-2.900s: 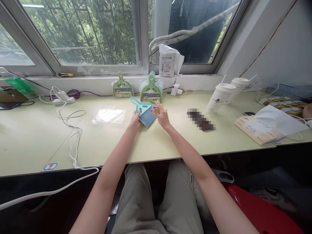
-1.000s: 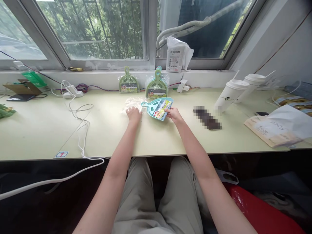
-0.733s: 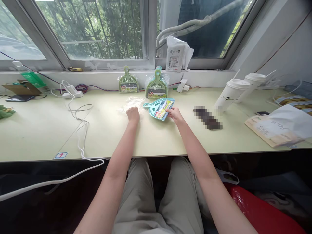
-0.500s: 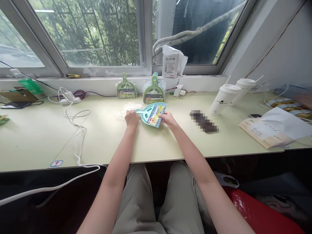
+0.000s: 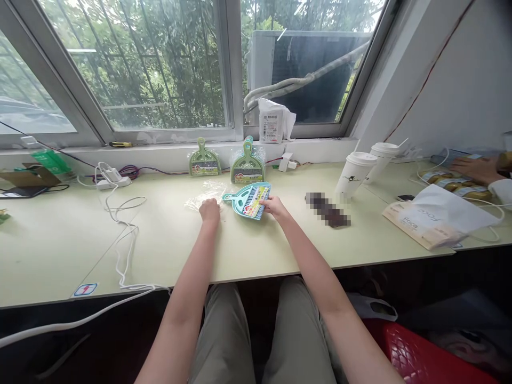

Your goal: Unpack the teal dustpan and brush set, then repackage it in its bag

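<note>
My right hand [image 5: 276,207] pinches the wide edge of a light-blue mini dustpan [image 5: 240,198], which has a blue-bristled brush and a printed label on it. The dustpan's handle points left, toward my left hand [image 5: 210,211]. Curled fingers of that hand press on the edge of a crumpled clear plastic bag [image 5: 196,200] on the table; the fingertips are partly hidden. Behind stand a green dustpan set [image 5: 204,161] in clear wrapping and a stack of wrapped dustpan sets [image 5: 248,164], leaning against the sill.
White cables [image 5: 124,224] run down the table [image 5: 160,250] at left. To the right are a pixelated dark object [image 5: 327,209], two lidded paper cups [image 5: 356,173] and a paper bag [image 5: 432,218]. Another person's hand [image 5: 476,169] rests at far right. A tissue pack [image 5: 272,125] sits on the sill.
My left hand has come off the dustpan handle and moved slightly left and nearer me, onto the plastic bag. My right hand still holds the dustpan. The view has tilted up a little.
</note>
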A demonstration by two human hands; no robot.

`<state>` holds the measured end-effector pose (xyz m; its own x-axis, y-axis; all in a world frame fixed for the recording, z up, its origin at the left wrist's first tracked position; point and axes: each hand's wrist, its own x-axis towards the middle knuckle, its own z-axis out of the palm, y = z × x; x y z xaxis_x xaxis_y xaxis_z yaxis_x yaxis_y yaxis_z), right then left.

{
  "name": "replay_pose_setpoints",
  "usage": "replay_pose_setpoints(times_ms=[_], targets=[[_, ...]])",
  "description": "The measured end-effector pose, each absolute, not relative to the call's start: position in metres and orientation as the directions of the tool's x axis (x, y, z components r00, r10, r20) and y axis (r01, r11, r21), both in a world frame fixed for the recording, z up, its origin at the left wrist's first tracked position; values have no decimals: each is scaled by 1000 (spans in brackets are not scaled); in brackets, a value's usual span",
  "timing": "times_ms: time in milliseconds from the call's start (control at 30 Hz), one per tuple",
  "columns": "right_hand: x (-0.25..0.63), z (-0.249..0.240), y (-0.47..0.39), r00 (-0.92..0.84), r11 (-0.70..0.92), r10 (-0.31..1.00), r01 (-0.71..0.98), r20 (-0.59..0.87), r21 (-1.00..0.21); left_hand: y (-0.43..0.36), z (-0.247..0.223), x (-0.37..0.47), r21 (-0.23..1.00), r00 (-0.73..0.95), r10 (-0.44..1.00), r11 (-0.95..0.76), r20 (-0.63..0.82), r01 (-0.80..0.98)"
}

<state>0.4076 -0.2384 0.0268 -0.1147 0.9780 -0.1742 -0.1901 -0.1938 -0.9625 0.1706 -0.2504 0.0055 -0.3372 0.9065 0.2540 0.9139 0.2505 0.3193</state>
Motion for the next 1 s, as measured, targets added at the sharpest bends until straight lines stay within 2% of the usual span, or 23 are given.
replay_pose_setpoints(times_ms=[100, 233, 400, 567, 667, 733, 800, 867, 933, 1000], targets=[[410, 27, -239, -172, -203, 970, -173, -174, -964, -250, 5, 169, 310, -373, 887, 286, 272, 907], [406, 24, -242, -228, -147, 968, -165, -108, -975, -256, 11, 172, 378, -405, 841, 265, 359, 887], [392, 18, -246, -116, -19, 993, -247, 10, -969, -264, 23, 189, 482, -256, 787, -59, 561, 874], [386, 14, -247, -199, -1, 978, -281, 57, -960, -273, 31, 214, 551, -139, 746, -339, 651, 763], [385, 12, -245, -179, 14, 981, -339, 79, -941, -281, 36, 225, 614, -182, 720, -400, 670, 681], [386, 11, -244, -157, 23, 983, -398, 92, -917, -284, 39, 229, 688, -335, 656, -398, 676, 608], [386, 10, -243, -147, 28, 983, -451, 106, -892, -283, 40, 228, 781, -559, 546, -403, 624, 478], [386, 11, -244, -141, 30, 984, -486, 113, -874, -276, 40, 222, 859, -718, 511, -448, 473, 247], [386, 13, -245, -141, 33, 983, -496, 118, -868, -267, 38, 214, 879, -702, 651, -471, 290, -74], [385, 13, -245, -145, 34, 982, -485, 118, -874, -258, 35, 206, 837, -543, 819, -420, 184, -350]])
